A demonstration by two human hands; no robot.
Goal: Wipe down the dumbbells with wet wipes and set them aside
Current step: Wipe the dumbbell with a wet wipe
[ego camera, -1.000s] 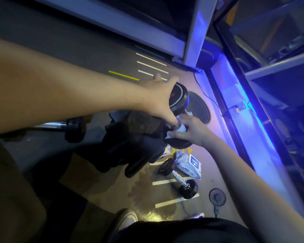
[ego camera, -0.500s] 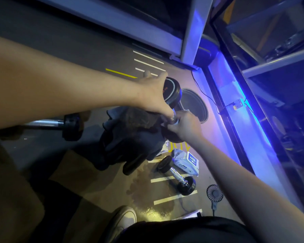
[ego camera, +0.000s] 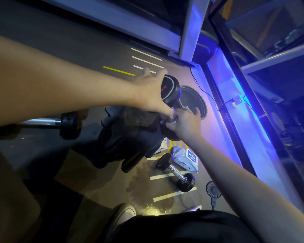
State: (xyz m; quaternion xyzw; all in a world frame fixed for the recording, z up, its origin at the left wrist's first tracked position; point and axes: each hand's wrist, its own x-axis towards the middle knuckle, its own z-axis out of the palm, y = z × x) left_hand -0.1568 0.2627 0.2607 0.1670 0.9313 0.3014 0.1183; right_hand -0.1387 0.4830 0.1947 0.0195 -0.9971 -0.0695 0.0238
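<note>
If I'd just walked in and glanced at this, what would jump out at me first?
Two bare arms meet mid-frame: the left hand grips the top end of a black dumbbell held above the floor, while the right hand works at its handle with a white wipe. Below lie a second dumbbell and a wipes pack. A vivid blue light strip glows on the right.

Left hand [ego camera: 151, 95] grips the top head of a raised black dumbbell [ego camera: 171, 89]; right hand [ego camera: 184, 123] pinches a white wipe [ego camera: 172, 118] at its handle, above a dark bag [ego camera: 128, 137]. On the floor [ego camera: 98, 181]: second dumbbell [ego camera: 175, 172] just beside a wet wipes pack [ego camera: 187, 160], small fan [ego camera: 213, 192] near it, larger dumbbell [ego camera: 60, 122] at left. Shoe [ego camera: 123, 214] at bottom, wet patch by the white lines.
</note>
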